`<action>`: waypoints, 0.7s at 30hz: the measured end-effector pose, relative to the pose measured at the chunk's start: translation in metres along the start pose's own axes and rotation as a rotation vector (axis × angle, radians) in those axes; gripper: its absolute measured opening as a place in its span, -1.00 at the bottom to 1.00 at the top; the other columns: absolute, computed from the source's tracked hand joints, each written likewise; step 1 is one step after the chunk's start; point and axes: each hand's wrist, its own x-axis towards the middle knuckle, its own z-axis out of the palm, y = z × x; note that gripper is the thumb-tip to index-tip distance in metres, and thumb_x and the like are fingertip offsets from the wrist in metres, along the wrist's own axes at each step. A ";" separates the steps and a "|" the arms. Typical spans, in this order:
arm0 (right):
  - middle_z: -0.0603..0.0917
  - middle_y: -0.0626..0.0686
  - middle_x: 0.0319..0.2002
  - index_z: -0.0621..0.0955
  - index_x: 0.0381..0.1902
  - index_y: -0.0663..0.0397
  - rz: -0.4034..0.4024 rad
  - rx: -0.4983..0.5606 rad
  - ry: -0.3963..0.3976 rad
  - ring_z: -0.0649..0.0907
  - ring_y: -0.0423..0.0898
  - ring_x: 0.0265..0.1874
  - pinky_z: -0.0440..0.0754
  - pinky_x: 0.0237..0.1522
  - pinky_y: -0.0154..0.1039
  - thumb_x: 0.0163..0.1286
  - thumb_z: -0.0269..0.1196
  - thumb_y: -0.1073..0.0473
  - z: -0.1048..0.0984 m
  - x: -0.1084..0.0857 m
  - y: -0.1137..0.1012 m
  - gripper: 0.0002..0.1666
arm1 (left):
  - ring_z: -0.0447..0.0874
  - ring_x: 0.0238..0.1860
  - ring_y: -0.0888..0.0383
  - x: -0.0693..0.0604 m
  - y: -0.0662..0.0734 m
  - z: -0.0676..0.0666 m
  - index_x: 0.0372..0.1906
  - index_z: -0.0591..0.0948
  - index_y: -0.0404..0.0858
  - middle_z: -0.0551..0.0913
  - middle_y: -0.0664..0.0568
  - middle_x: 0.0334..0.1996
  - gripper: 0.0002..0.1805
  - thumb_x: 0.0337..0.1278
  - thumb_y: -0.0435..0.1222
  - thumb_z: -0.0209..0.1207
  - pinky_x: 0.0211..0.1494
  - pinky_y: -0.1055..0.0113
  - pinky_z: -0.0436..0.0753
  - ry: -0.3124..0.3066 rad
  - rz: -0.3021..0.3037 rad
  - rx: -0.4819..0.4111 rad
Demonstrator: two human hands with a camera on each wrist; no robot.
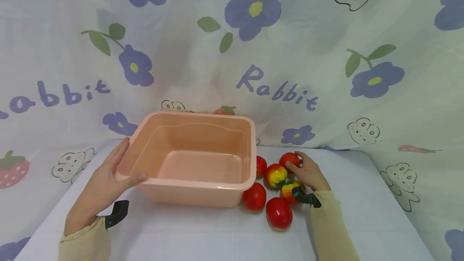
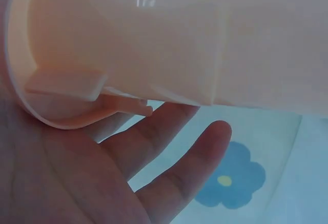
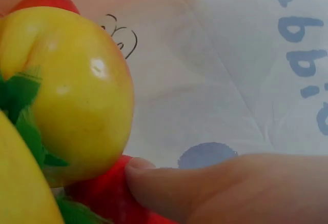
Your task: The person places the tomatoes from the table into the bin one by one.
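A pink plastic basin (image 1: pixel 195 192) stands left of several smooth, round fruits. My left hand (image 1: pixel 105 180) holds its left front corner, with the thumb over the rim and the fingers along the outside. In the left wrist view, the fingers (image 2: pixel 177 183) extend beneath the basin's rim (image 2: pixel 66 124). At the back of the fruits, my right hand (image 1: pixel 309 172) grips a red fruit (image 1: pixel 289 159) between thumb and fingers. In the right wrist view the thumb (image 3: pixel 169 188) presses that red fruit (image 3: pixel 100 198), partly hidden behind a yellow fruit (image 3: pixel 82 90) with green leaves.
Close to the right hand lie two red-and-yellow fruits, one (image 1: pixel 274 175) behind the other (image 1: pixel 290 192). Red fruits (image 1: pixel 254 197) (image 1: pixel 279 213) lie in front, and another (image 1: pixel 261 166) touches the basin's right side in view. A patterned cloth (image 1: pixel 203 63) hangs behind the white table (image 1: pixel 188 237).
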 end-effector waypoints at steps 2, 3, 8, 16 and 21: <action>0.29 0.43 0.42 0.15 0.55 0.19 -0.001 -0.003 0.011 0.40 0.37 0.30 0.42 0.26 0.35 0.49 0.16 -0.16 -0.001 0.001 0.000 -0.11 | -0.14 0.54 -0.37 0.001 0.000 -0.001 0.64 -0.17 -0.01 -0.17 -0.09 0.63 0.15 0.17 -0.03 0.36 0.36 -0.53 -0.02 -0.010 -0.005 0.011; 0.29 0.43 0.42 0.15 0.55 0.19 -0.002 -0.003 0.015 0.40 0.37 0.30 0.42 0.26 0.35 0.49 0.17 -0.16 -0.001 0.001 0.000 -0.11 | -0.14 0.54 -0.38 0.001 0.000 -0.002 0.64 -0.17 -0.02 -0.18 -0.09 0.63 0.15 0.17 -0.02 0.36 0.35 -0.54 -0.01 -0.014 -0.007 0.014; 0.29 0.41 0.42 0.15 0.57 0.14 0.011 0.013 0.034 0.39 0.37 0.31 0.43 0.25 0.36 0.47 0.19 -0.16 -0.001 0.001 -0.003 -0.09 | -0.14 0.53 -0.42 0.001 0.000 -0.005 0.64 -0.20 0.00 -0.22 -0.09 0.63 0.16 0.18 0.00 0.35 0.31 -0.57 0.00 -0.037 -0.028 0.033; 0.32 0.41 0.40 0.16 0.57 0.15 -0.043 0.030 0.113 0.45 0.33 0.26 0.56 0.18 0.24 0.47 0.20 -0.09 -0.009 -0.005 -0.008 -0.12 | -0.10 0.50 -0.48 0.002 0.001 -0.005 0.64 -0.22 0.05 -0.23 -0.10 0.63 0.15 0.20 0.02 0.33 0.24 -0.61 0.05 -0.055 -0.047 0.036; 0.34 0.41 0.39 0.15 0.56 0.18 -0.072 0.036 0.138 0.47 0.33 0.24 0.57 0.18 0.23 0.48 0.20 -0.09 -0.016 -0.011 -0.016 -0.11 | -0.12 0.51 -0.46 0.002 0.000 -0.002 0.64 -0.20 0.01 -0.20 -0.12 0.63 0.15 0.19 0.00 0.34 0.29 -0.59 0.01 -0.041 -0.028 0.025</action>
